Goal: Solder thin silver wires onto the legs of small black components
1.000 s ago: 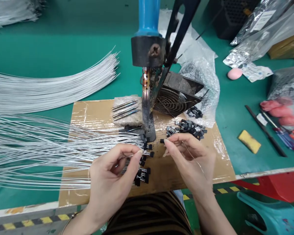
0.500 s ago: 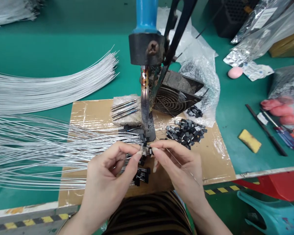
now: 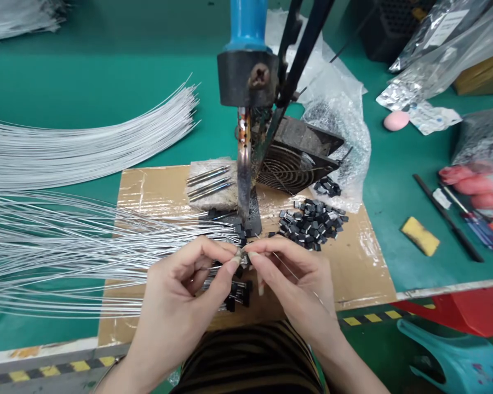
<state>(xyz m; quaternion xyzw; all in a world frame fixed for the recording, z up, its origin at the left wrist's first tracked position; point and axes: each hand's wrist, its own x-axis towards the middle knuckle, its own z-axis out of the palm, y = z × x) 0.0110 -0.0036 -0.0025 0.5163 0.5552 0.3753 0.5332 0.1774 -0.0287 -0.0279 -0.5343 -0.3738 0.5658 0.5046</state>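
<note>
My left hand (image 3: 184,298) pinches the end of a thin white wire (image 3: 107,257) between thumb and forefinger. My right hand (image 3: 293,279) pinches a small black component against that wire end, fingertips of both hands touching at the middle of the cardboard sheet (image 3: 365,262). A heap of the same small black components (image 3: 312,224) lies just beyond my right hand. Wires with black parts fitted (image 3: 238,293) lie under my hands. The upright soldering tool (image 3: 244,169) on its blue and black stand (image 3: 246,65) rises right behind my fingertips.
Long white wires fan across the green table (image 3: 86,93) at the left. A small black fan (image 3: 296,156) and clear plastic bags (image 3: 340,126) sit behind the cardboard. A yellow sponge (image 3: 419,236), screwdrivers (image 3: 476,224) and pink items lie right. A blue stool (image 3: 456,355) stands below.
My right hand moved left from near the heap with a black part and met my left hand's fingertips; both hands now pinch together at the wire end.
</note>
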